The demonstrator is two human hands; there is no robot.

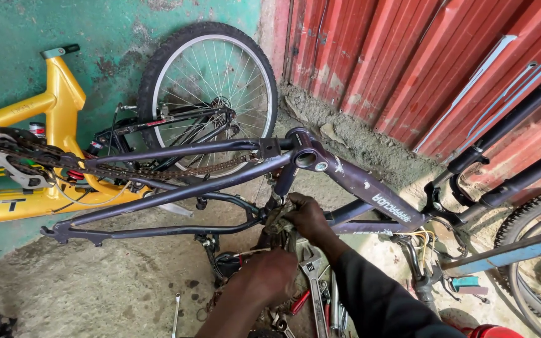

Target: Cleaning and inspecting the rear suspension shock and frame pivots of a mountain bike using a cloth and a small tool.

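Observation:
A dark purple bicycle frame (370,191) stands upside down on the concrete, its bottom bracket shell (306,158) uppermost and a rusty chain (158,170) draped along its stays. My right hand (308,218), in a dark sleeve, grips a grimy part (278,219) where the frame's tubes meet low down. My left hand (270,272) is just below it, fingers curled around a thin pale rod (250,253) that pokes out to the left. What lies under that hand is hidden.
A yellow bicycle frame (57,106) and a spoked wheel (211,87) lean against the green wall. An adjustable wrench (312,270) and several tools lie on the ground below my hands. A black fork (508,125), a tyre (533,250) and a blue bar (508,250) are by the red corrugated door.

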